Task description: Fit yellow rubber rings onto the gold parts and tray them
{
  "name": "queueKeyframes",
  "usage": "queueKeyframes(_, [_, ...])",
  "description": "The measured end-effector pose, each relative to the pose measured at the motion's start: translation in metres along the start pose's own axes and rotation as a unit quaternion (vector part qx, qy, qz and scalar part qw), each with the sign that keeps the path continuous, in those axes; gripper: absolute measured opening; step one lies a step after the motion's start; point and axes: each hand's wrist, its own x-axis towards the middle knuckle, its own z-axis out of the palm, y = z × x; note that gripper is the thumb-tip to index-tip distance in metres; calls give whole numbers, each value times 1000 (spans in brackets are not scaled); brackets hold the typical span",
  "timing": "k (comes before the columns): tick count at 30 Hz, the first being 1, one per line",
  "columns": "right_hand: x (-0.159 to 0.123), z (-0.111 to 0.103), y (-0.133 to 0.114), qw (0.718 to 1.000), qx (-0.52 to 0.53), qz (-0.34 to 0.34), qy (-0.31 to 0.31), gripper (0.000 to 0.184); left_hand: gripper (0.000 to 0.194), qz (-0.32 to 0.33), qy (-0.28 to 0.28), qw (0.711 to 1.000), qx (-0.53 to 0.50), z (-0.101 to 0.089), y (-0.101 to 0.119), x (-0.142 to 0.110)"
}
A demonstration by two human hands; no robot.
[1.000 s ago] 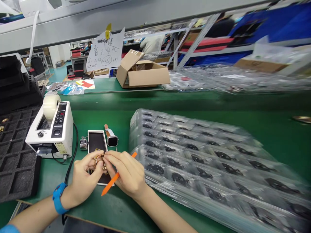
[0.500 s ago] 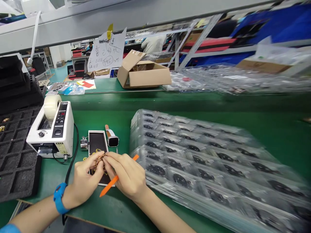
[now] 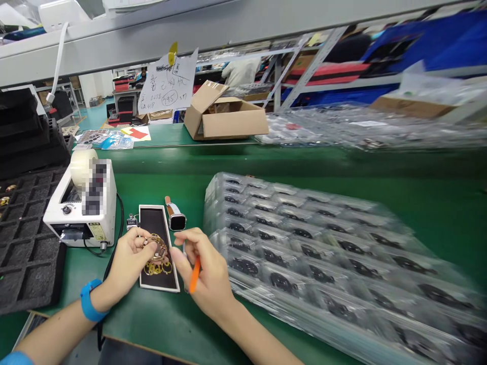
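Observation:
My left hand [image 3: 129, 263] pinches a round rose-gold metal watch part [image 3: 161, 247] over a shallow white-rimmed tray [image 3: 174, 268]. Yellow rings [image 3: 155, 269] lie on the tray's dark bottom, partly covered by the hand. Just to the right, my right hand [image 3: 209, 271] keeps a pointed orange stick [image 3: 195, 275] in its grip. Its thumb and forefinger are apart, near the part but seemingly off it. A smartwatch [image 3: 177, 222] with a strap rests beside the tray's upper right, and a small metal tally counter [image 3: 131, 222] stands at its left.
At left are a white tape dispenser [image 3: 78, 210] with its cable and a black compartment tray [image 3: 36, 253]. A big stack of clear plastic blister trays [image 3: 262, 238] takes up the right side. An open cardboard box [image 3: 236, 124] sits on the ledge behind.
My right hand has drawn back from the rose-gold part, and the orange stick has turned steeper. My left hand now holds the part alone, showing more of it.

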Motion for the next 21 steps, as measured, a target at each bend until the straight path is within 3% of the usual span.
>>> queueKeyframes(4, [2,-4,0,983,111,104,-103,11,31,-25,-22,999,2,-4,7,1])
queueKeyframes(8, [3,-5,-1,962,160,105,-196,16,23,-22,-45,999,18,-7,10,0])
queueKeyframes(14, [2,-4,-1,971,126,56,-196,18,26,-24,-54,998,32,-7,10,-1])
queueKeyframes(21, [1,-3,0,953,162,107,-231,30,29,-31,-55,996,56,-4,11,0])
